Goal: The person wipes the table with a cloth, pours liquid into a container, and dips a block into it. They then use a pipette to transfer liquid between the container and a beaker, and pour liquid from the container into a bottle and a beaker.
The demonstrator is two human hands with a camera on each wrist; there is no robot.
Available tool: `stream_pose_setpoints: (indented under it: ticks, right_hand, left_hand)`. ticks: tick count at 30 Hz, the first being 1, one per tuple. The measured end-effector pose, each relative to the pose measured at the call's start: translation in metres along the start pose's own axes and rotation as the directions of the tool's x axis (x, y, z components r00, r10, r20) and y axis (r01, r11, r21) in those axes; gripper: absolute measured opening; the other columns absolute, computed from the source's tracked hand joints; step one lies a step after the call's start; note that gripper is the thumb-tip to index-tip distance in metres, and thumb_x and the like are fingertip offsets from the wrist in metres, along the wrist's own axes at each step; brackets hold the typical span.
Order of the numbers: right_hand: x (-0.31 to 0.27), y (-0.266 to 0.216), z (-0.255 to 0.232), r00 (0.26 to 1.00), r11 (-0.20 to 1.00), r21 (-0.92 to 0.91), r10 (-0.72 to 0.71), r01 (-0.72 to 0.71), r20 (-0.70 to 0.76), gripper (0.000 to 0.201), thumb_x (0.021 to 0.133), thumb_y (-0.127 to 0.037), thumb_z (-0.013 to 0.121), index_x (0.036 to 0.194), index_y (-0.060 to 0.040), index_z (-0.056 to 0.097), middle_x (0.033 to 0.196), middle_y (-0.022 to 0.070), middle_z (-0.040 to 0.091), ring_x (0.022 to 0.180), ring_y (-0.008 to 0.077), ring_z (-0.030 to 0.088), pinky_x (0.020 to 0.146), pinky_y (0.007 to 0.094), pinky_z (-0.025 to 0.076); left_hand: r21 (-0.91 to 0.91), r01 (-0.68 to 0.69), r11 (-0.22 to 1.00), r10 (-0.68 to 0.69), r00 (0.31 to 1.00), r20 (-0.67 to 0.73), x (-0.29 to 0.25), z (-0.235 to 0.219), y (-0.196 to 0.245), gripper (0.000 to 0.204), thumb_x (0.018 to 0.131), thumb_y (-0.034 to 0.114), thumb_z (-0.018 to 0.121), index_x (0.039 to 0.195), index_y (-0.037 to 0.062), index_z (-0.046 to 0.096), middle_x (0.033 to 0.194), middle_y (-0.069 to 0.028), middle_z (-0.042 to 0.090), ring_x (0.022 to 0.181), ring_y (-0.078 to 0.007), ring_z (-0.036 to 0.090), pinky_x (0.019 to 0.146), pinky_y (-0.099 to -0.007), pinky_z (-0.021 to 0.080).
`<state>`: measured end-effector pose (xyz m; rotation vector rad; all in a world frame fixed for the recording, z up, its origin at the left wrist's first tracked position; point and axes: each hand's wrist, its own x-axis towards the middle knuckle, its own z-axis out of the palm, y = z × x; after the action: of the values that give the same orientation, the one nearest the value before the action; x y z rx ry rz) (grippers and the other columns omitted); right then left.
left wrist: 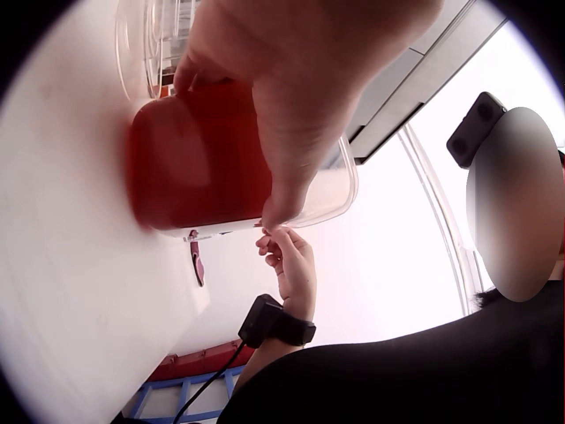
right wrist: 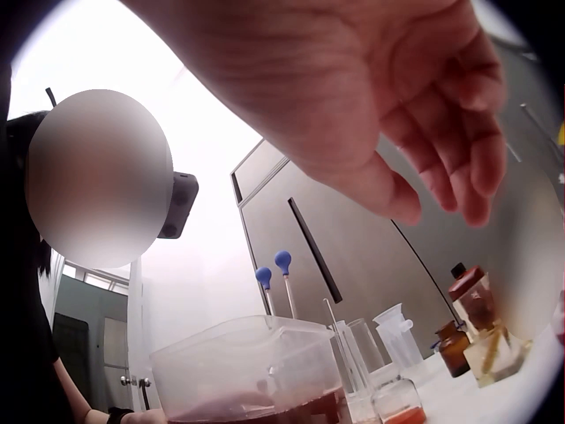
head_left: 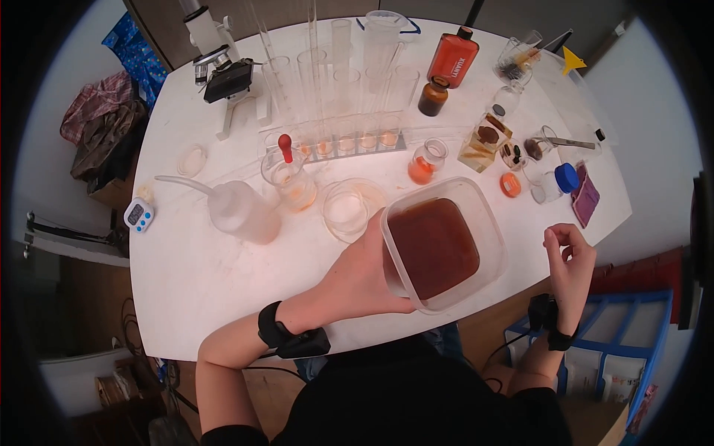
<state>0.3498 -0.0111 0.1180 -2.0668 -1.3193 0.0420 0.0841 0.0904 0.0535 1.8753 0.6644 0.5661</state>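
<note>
A clear square plastic tub (head_left: 497,238) with dark red-brown liquid is gripped at its left side by my left hand (head_left: 353,279). In the left wrist view, the thumb of the left hand (left wrist: 300,97) lies along the wall of the tub (left wrist: 199,163), whose base is close to the white tabletop. My right hand (head_left: 573,260) hangs to the right of the tub, touching nothing, its fingers loosely curled. The right wrist view shows the right hand (right wrist: 397,97) above the tub (right wrist: 247,362), with no object in its fingers.
Left of the tub are a glass dish (head_left: 346,208), a beaker (head_left: 294,189) with a red-bulbed dropper and a wash bottle (head_left: 245,212). Behind stand a tube rack (head_left: 346,149) and tall glassware. A small jar (head_left: 428,163) of orange liquid and a blue-capped jar (head_left: 554,182) stand beyond it.
</note>
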Motion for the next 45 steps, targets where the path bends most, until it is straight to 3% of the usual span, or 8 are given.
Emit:
stream_pose_setpoints:
  ticks: [14,17,19,23,29,33,35,45]
  right_hand:
    - [-0.025,0.016,0.041,0.966,0.973,0.182,0.095,-0.141,0.240,0.013,0.081,-0.011,0.063,0.077,0.0013,0.060,0.055,0.0024,0.054,0.049,0.0054,0.042,0.045,0.0219,0.030]
    - [-0.033,0.027,0.053,0.964,0.962,0.222,0.104,-0.160,0.245,0.013,0.081,-0.009,0.062,0.076,0.0020,0.059,0.056,0.0023,0.054,0.048,0.0052,0.042,0.045,0.0214,0.031]
    - [-0.035,0.030,0.057,0.957,0.951,0.247,0.117,-0.185,0.266,0.012,0.082,-0.007,0.061,0.076,0.0026,0.058,0.056,0.0017,0.054,0.048,0.0039,0.041,0.045,0.0198,0.033]
    - [-0.041,0.044,0.077,0.963,0.920,0.334,0.129,-0.205,0.238,0.012,0.082,-0.006,0.061,0.076,0.0027,0.057,0.056,0.0012,0.053,0.049,0.0028,0.041,0.046,0.0187,0.033]
    - [-0.048,0.052,0.092,0.968,0.874,0.428,0.154,-0.228,0.200,0.010,0.083,-0.005,0.060,0.076,0.0023,0.057,0.055,0.0013,0.051,0.048,0.0029,0.040,0.044,0.0193,0.032]
    - [-0.047,0.055,0.092,0.969,0.878,0.426,0.142,-0.217,0.200,0.009,0.081,-0.004,0.061,0.075,0.0016,0.057,0.056,0.0032,0.052,0.046,0.0053,0.041,0.043,0.0204,0.032]
    - [-0.045,0.054,0.092,0.982,0.916,0.379,0.070,-0.134,0.177,0.007,0.079,-0.002,0.062,0.075,0.0010,0.057,0.056,0.0058,0.053,0.044,0.0094,0.044,0.042,0.0223,0.034]
    - [-0.044,0.053,0.087,0.990,0.921,0.385,0.005,-0.059,0.141,0.007,0.077,-0.001,0.062,0.075,0.0005,0.056,0.059,0.0085,0.055,0.047,0.0151,0.053,0.044,0.0243,0.040]
  left_hand:
    - [0.058,0.035,0.998,-0.037,0.999,0.017,-0.015,-0.009,0.008,0.112,0.056,0.029,0.083,0.136,-0.0007,0.011,0.128,-0.0221,0.041,0.117,-0.0329,0.047,0.097,-0.0370,0.039]
    - [0.163,0.035,0.986,-0.033,0.999,-0.015,-0.027,-0.027,0.017,0.094,0.065,0.022,0.079,0.135,0.0011,0.020,0.128,-0.0204,0.043,0.118,-0.0338,0.046,0.097,-0.0375,0.040]
    - [0.403,-0.021,0.915,0.013,1.000,0.021,-0.035,-0.045,0.016,0.068,0.071,0.011,0.072,0.128,0.0010,0.036,0.123,-0.0180,0.047,0.113,-0.0345,0.048,0.093,-0.0380,0.043]
    - [0.649,0.012,0.761,0.060,0.994,-0.088,-0.014,-0.063,0.011,0.048,0.071,0.005,0.068,0.114,-0.0010,0.046,0.114,-0.0167,0.051,0.104,-0.0336,0.051,0.087,-0.0390,0.045]
    - [0.784,0.087,0.615,-0.014,0.995,-0.099,0.015,-0.056,0.003,0.053,0.071,0.007,0.069,0.118,-0.0010,0.046,0.118,-0.0184,0.050,0.111,-0.0349,0.047,0.090,-0.0388,0.043]
    - [0.786,0.120,0.607,-0.114,0.991,-0.063,0.021,-0.057,0.006,0.055,0.071,0.010,0.069,0.119,-0.0023,0.045,0.118,-0.0206,0.049,0.110,-0.0367,0.047,0.090,-0.0400,0.042]
    - [0.770,0.153,0.619,-0.158,0.985,-0.069,0.024,-0.056,0.009,0.054,0.073,0.013,0.068,0.119,-0.0020,0.044,0.118,-0.0213,0.049,0.110,-0.0376,0.047,0.090,-0.0400,0.042]
    - [0.796,0.110,0.595,-0.137,0.990,-0.035,0.031,-0.059,0.002,0.054,0.073,0.015,0.068,0.118,-0.0014,0.045,0.115,-0.0208,0.051,0.109,-0.0372,0.047,0.093,-0.0399,0.040]
